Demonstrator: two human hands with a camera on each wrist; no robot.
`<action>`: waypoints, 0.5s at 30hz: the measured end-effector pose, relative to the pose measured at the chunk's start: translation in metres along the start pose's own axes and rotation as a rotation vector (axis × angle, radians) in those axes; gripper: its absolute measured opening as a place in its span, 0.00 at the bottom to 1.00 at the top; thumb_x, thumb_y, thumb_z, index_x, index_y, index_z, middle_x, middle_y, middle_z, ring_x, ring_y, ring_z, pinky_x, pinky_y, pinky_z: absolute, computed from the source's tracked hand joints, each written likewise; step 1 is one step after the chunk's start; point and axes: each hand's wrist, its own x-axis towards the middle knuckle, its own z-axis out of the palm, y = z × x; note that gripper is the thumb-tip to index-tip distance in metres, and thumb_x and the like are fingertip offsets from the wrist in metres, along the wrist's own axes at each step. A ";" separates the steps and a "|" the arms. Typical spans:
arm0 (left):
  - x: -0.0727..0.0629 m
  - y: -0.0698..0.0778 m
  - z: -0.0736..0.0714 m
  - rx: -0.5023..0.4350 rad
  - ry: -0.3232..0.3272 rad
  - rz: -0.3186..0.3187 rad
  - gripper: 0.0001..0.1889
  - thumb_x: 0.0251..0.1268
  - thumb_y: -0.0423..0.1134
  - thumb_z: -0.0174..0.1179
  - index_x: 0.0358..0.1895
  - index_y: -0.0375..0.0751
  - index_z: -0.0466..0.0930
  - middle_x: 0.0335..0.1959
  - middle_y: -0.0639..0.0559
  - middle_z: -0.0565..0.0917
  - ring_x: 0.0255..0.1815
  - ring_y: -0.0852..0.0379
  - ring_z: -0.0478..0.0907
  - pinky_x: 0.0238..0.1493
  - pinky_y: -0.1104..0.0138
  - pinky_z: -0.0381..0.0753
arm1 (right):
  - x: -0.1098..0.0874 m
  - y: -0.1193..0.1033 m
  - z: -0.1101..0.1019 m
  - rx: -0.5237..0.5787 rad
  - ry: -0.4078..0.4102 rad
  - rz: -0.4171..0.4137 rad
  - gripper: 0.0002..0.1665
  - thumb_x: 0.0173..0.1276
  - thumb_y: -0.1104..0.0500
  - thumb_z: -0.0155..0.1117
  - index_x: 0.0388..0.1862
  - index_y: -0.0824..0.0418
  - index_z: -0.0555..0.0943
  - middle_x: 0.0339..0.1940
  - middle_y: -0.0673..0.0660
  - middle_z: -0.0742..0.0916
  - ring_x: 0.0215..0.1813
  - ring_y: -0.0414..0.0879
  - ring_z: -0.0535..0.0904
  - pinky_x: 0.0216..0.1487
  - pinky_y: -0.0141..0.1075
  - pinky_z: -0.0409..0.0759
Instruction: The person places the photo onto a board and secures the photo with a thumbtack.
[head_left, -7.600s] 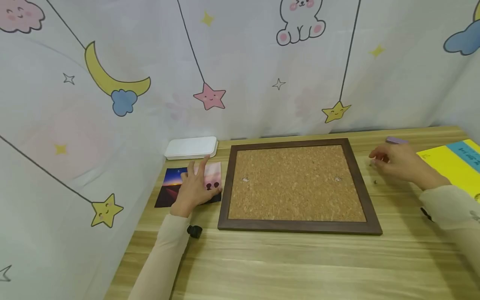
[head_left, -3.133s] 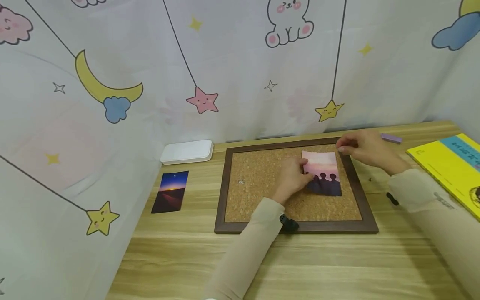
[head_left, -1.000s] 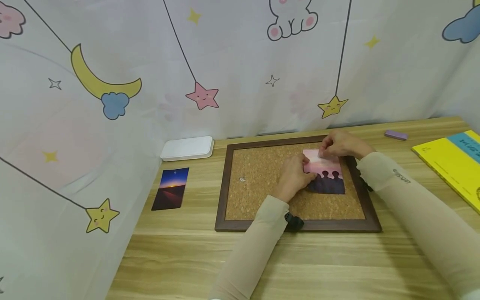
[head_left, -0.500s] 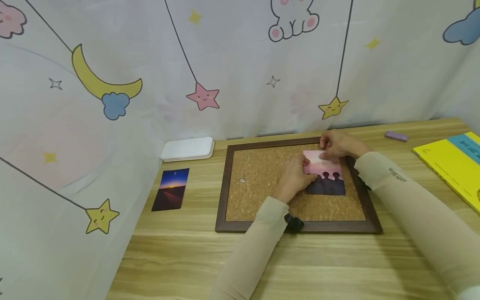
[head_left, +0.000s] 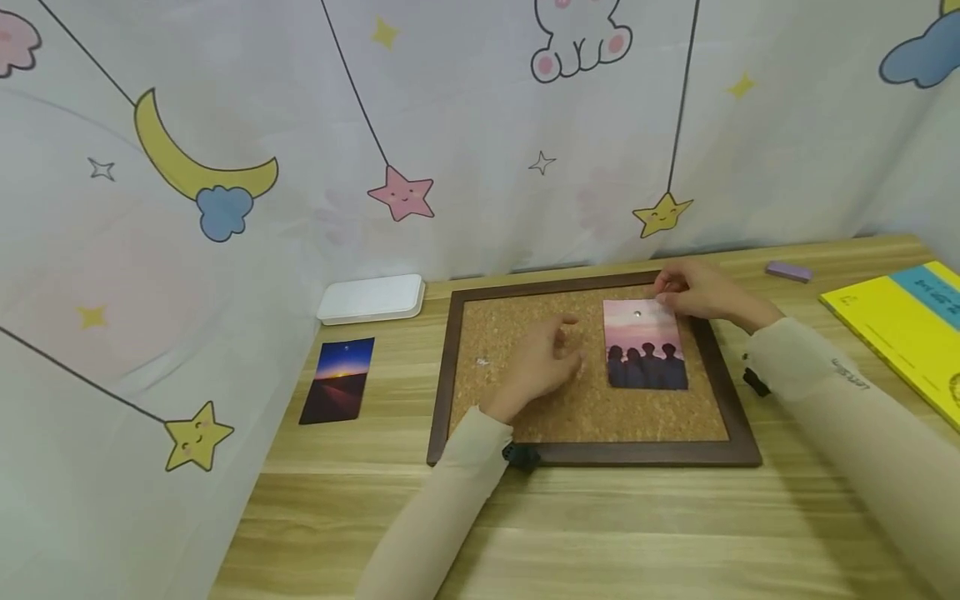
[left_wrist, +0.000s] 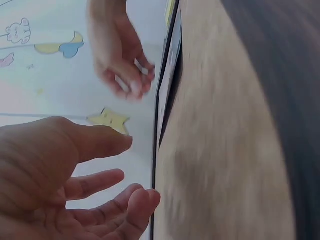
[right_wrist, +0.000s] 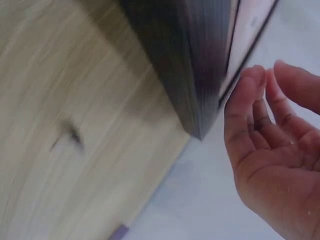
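Observation:
A pink sunset photo (head_left: 645, 358) with dark silhouettes of people lies on the right part of the dark-framed cork board (head_left: 585, 421). A small silver tack head (head_left: 637, 314) shows near its top middle. My left hand (head_left: 534, 364) hovers over the board left of the photo, fingers loosely bent around nothing, as the left wrist view also shows. At the photo's upper right corner is my right hand (head_left: 701, 290), its fingers loosely curled and holding nothing in the right wrist view. In the left wrist view the photo (left_wrist: 170, 75) stands partly off the cork at one edge.
A second photo (head_left: 341, 383), of a dusk road, lies left of the board. Behind it sits a white case (head_left: 371, 298). To the right are a purple block (head_left: 789, 271) and a yellow book (head_left: 885, 325). A small dark blurred thing (right_wrist: 74, 134) is on the table beside the frame.
The pink photo came from the left side onto the board, and a silver tack now shows in it. Just now my left hand let go leftward and my right hand drew back right.

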 end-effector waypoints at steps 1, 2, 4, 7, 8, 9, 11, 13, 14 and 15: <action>-0.006 -0.005 -0.007 -0.010 0.020 0.001 0.28 0.77 0.40 0.64 0.76 0.38 0.73 0.58 0.36 0.84 0.51 0.45 0.83 0.50 0.55 0.84 | -0.004 0.001 -0.003 0.014 -0.001 0.006 0.11 0.79 0.62 0.61 0.52 0.70 0.81 0.48 0.67 0.88 0.43 0.48 0.79 0.41 0.37 0.77; -0.015 -0.004 -0.020 -0.035 0.031 -0.006 0.28 0.77 0.38 0.64 0.76 0.37 0.73 0.59 0.35 0.83 0.50 0.44 0.82 0.50 0.53 0.83 | -0.009 0.001 -0.005 0.027 -0.002 0.016 0.12 0.80 0.61 0.60 0.53 0.70 0.81 0.49 0.67 0.88 0.43 0.47 0.79 0.40 0.36 0.77; -0.026 -0.013 -0.037 -0.014 0.093 0.007 0.28 0.76 0.38 0.65 0.75 0.36 0.74 0.58 0.34 0.84 0.49 0.42 0.83 0.50 0.52 0.84 | -0.017 0.004 -0.011 0.027 0.001 0.026 0.13 0.82 0.60 0.60 0.54 0.70 0.81 0.49 0.66 0.88 0.44 0.46 0.79 0.41 0.35 0.77; -0.041 -0.028 -0.061 0.040 0.198 0.016 0.27 0.74 0.38 0.68 0.73 0.36 0.77 0.58 0.32 0.85 0.52 0.37 0.85 0.52 0.49 0.86 | -0.030 0.010 -0.017 -0.026 0.014 0.032 0.12 0.82 0.59 0.61 0.53 0.68 0.82 0.49 0.63 0.89 0.48 0.48 0.82 0.44 0.36 0.78; -0.046 -0.033 -0.069 0.066 0.233 0.015 0.27 0.73 0.38 0.69 0.72 0.36 0.78 0.57 0.31 0.86 0.52 0.36 0.85 0.52 0.48 0.87 | -0.034 0.012 -0.018 -0.050 0.021 0.034 0.11 0.82 0.60 0.62 0.52 0.67 0.82 0.49 0.63 0.89 0.48 0.49 0.82 0.44 0.37 0.78; -0.051 -0.038 -0.076 0.078 0.264 0.006 0.27 0.72 0.38 0.70 0.71 0.36 0.78 0.56 0.31 0.87 0.52 0.35 0.86 0.51 0.47 0.87 | -0.037 0.014 -0.020 -0.074 0.027 0.030 0.10 0.81 0.60 0.63 0.52 0.66 0.83 0.49 0.62 0.90 0.49 0.50 0.84 0.45 0.37 0.79; -0.062 -0.048 -0.090 0.092 0.309 -0.024 0.27 0.72 0.38 0.70 0.71 0.36 0.79 0.57 0.30 0.86 0.54 0.34 0.86 0.51 0.46 0.88 | -0.044 0.018 -0.022 -0.111 0.028 0.028 0.10 0.80 0.61 0.63 0.51 0.66 0.84 0.48 0.62 0.91 0.49 0.52 0.85 0.44 0.37 0.80; -0.072 -0.058 -0.103 0.102 0.337 -0.069 0.28 0.72 0.39 0.69 0.72 0.36 0.78 0.60 0.30 0.85 0.57 0.33 0.85 0.52 0.45 0.88 | -0.050 0.023 -0.024 -0.122 0.022 0.034 0.09 0.79 0.63 0.64 0.51 0.67 0.85 0.47 0.63 0.91 0.46 0.51 0.85 0.41 0.36 0.80; -0.078 -0.064 -0.109 0.113 0.346 -0.096 0.28 0.72 0.39 0.69 0.73 0.37 0.77 0.61 0.30 0.85 0.58 0.33 0.85 0.53 0.44 0.88 | -0.053 0.025 -0.024 -0.125 0.018 0.034 0.09 0.79 0.64 0.64 0.50 0.67 0.85 0.46 0.63 0.91 0.45 0.51 0.85 0.40 0.36 0.80; -0.083 -0.069 -0.115 0.117 0.354 -0.120 0.28 0.72 0.39 0.68 0.73 0.38 0.77 0.63 0.30 0.84 0.61 0.32 0.84 0.55 0.44 0.87 | -0.056 0.027 -0.025 -0.127 0.013 0.035 0.09 0.78 0.64 0.65 0.50 0.68 0.85 0.46 0.63 0.92 0.45 0.50 0.85 0.40 0.35 0.80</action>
